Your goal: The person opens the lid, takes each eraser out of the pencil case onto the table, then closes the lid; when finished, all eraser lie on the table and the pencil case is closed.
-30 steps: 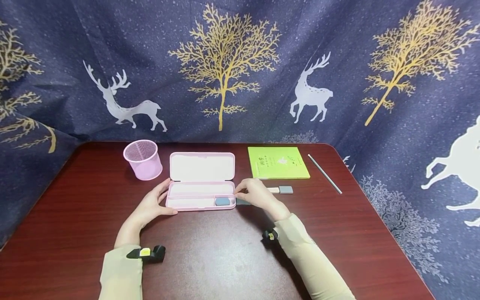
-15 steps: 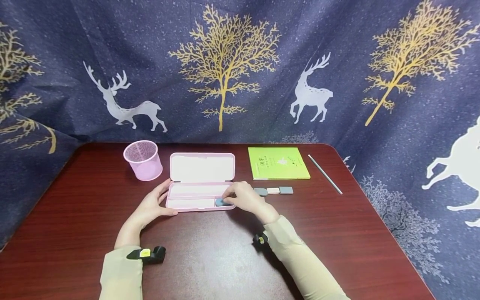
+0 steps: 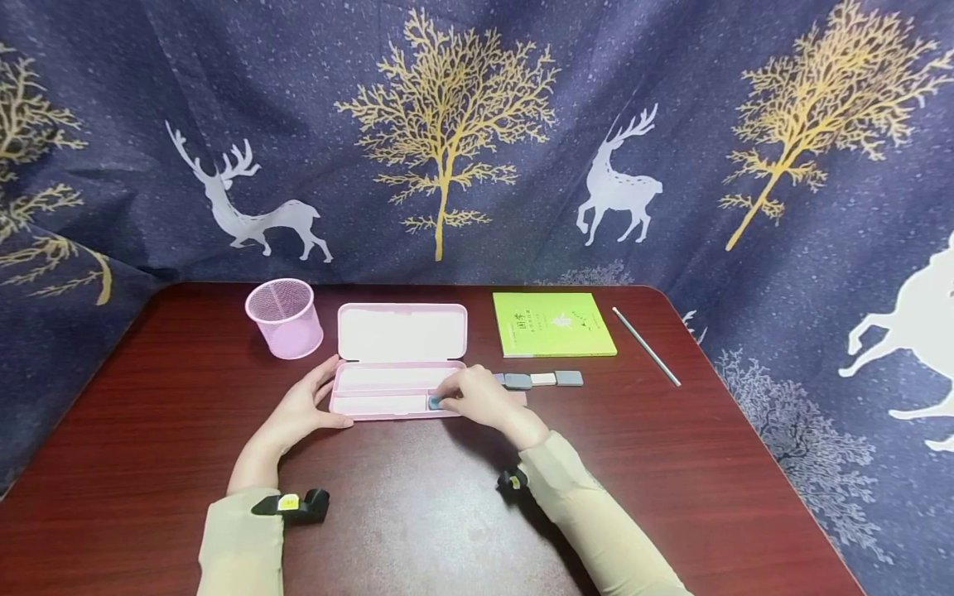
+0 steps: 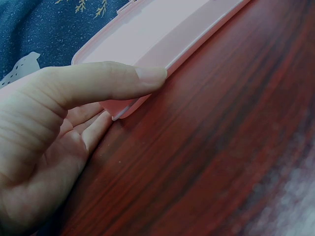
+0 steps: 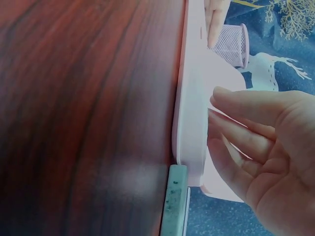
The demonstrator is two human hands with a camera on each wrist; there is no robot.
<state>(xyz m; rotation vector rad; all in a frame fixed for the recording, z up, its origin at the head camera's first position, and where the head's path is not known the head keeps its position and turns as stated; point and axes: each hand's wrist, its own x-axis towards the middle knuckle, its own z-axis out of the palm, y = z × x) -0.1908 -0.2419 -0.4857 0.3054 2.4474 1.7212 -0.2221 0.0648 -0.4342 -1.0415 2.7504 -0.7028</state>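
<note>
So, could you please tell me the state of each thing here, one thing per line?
pencil case: open, lid laid back flat.
blue eraser: inside the case, right end of the front compartment, under the right hand's fingers.
left hand: rests against the case's left end, fingers straight.
right hand: fingers on the blue eraser.
mesh cup: upright.
green notebook: closed, lying flat.
three erasers: in a row on the table.
pencil: lying flat.
</note>
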